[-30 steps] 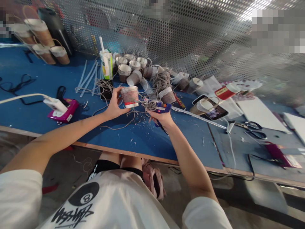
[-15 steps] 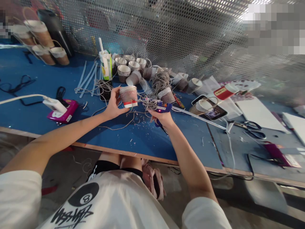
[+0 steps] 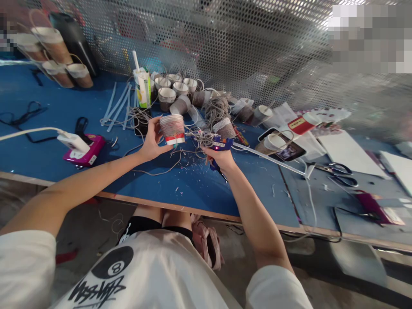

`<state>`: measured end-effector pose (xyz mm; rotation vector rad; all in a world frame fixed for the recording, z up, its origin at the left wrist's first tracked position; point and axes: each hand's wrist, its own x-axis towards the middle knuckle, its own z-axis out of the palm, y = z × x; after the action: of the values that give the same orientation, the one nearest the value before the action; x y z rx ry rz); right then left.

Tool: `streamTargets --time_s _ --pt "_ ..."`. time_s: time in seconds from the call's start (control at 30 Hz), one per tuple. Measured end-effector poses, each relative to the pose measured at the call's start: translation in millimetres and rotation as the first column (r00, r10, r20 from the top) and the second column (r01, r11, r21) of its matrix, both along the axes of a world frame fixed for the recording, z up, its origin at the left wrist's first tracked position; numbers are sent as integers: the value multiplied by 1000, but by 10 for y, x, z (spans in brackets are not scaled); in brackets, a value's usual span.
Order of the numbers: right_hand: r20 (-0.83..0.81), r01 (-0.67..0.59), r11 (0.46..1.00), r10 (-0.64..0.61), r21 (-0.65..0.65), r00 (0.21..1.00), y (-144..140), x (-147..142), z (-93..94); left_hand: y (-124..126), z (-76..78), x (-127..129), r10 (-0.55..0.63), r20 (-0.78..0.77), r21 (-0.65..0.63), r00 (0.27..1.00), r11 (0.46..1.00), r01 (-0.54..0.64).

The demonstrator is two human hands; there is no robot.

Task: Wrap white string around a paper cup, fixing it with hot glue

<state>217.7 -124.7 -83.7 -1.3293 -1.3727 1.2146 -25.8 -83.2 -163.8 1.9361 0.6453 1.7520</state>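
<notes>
My left hand [image 3: 152,143] holds a paper cup [image 3: 172,128] partly wrapped in twine, tilted slightly, just above the blue table [image 3: 48,116]. My right hand [image 3: 219,158] grips a blue hot glue gun [image 3: 219,146] with a red light on; its nozzle points left at the cup's lower edge. Loose twine [image 3: 201,138] runs between the gun tip and the cup. A clear glue stick [image 3: 267,158] sticks out of the gun's back toward the right.
Several twine-wrapped cups [image 3: 175,91] and a twine tangle [image 3: 217,108] lie behind the hands. A drink carton [image 3: 143,88], glue sticks [image 3: 117,105], a power strip [image 3: 73,141] on a pink box, a phone [image 3: 288,150] and scissors [image 3: 343,175] lie around. Perforated metal screen [image 3: 257,47] at the back.
The cup has tilted and risen slightly in my left hand. The glue gun stays at the cup's lower edge, barely shifted.
</notes>
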Motion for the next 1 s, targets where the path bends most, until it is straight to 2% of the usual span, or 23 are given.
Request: streamTargets --time_s 0.17,0.27,0.33,0.4,0.43,0.47,0.53,0.57,0.63,0.7,0.77,0.87,0.93,1.0 --pt "11 1 1000 -2 23 1000 -8 10 -1 20 26 -14 -47 26 48 999 998 46" --pt "53 -67 995 63 73 997 12 53 12 28 18 6 -95 79 35 992 995 92" --pt "118 -137 981 121 139 986 15 114 55 25 10 25 -94 117 10 989 996 93" --pt "291 -148 969 86 198 953 -22 199 135 15 10 37 -65 119 -21 991 997 68" --pt "427 -119 967 12 225 904 -60 247 183 8 13 40 -46 105 -36 993 998 50" --pt "571 -72 964 -91 256 816 -112 296 232 1 18 42 -27 89 -52 996 998 32" --pt "788 54 947 -295 318 540 -240 389 314 -11 31 42 1 62 -75 998 997 4" --pt "843 126 936 -351 329 408 -306 429 341 -16 36 44 9 51 -82 999 997 -5" --pt "899 279 908 -376 311 223 -413 492 361 -20 38 50 12 27 -92 1000 996 -9" --pt "938 407 883 -315 235 142 -462 537 343 -17 30 61 5 7 -96 1000 995 -4" --pt "964 467 875 -219 127 149 -455 575 311 -11 20 72 -4 3 -98 1000 995 4" --pt "974 474 880 -130 27 186 -414 624 287 -7 22 80 -13 13 -94 1000 995 14" --pt "973 433 899 -152 64 173 -424 628 308 -9 37 77 -2 22 -92 1000 996 4" --pt "956 325 931 -232 165 179 -479 576 351 -9 58 71 17 31 -88 999 996 -14"
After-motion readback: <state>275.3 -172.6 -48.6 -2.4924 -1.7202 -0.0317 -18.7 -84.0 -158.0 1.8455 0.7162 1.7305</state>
